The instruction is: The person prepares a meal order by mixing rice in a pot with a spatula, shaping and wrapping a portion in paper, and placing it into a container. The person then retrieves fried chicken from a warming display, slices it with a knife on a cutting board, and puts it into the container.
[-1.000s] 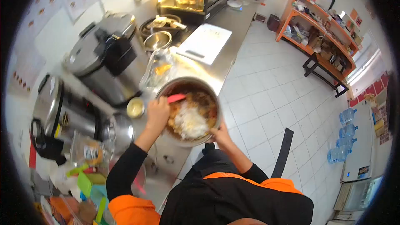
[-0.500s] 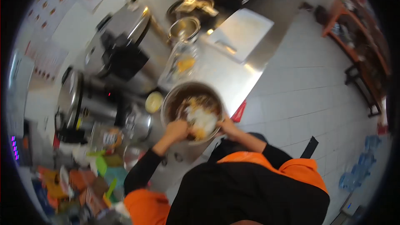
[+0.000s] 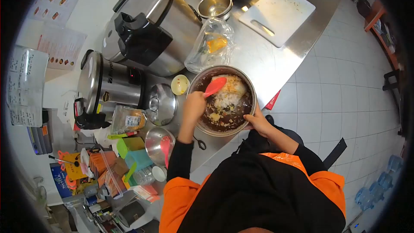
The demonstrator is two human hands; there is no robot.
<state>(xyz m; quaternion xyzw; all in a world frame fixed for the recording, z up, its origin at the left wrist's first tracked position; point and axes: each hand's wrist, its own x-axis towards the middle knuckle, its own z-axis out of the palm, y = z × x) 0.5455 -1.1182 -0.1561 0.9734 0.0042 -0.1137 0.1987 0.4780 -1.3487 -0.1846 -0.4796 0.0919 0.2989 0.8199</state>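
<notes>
A round metal pot with a dark brown inside sits at the counter's front edge. White rice with yellow-orange bits lies in it, mostly toward the far side, and crumbs cling to the pot's floor. My left hand is closed around the handle of a red rice paddle at the pot's left rim, the paddle's blade over the rice. On the near right side, my right hand grips the pot's rim, thumb on top and fingers outside. A small yellowish bowl stands just left of the pot.
Two large steel cookers line the wall at left. Beyond the pot lie a plastic bag, steel bowls and a white cutting board. A steel bowl with a pink spoon stands near my left forearm.
The rice, heaped toward the near side earlier, now lies farther back, with more brown pot floor showing. My left hand has risen toward the upper rim, and the paddle's blade now shows.
</notes>
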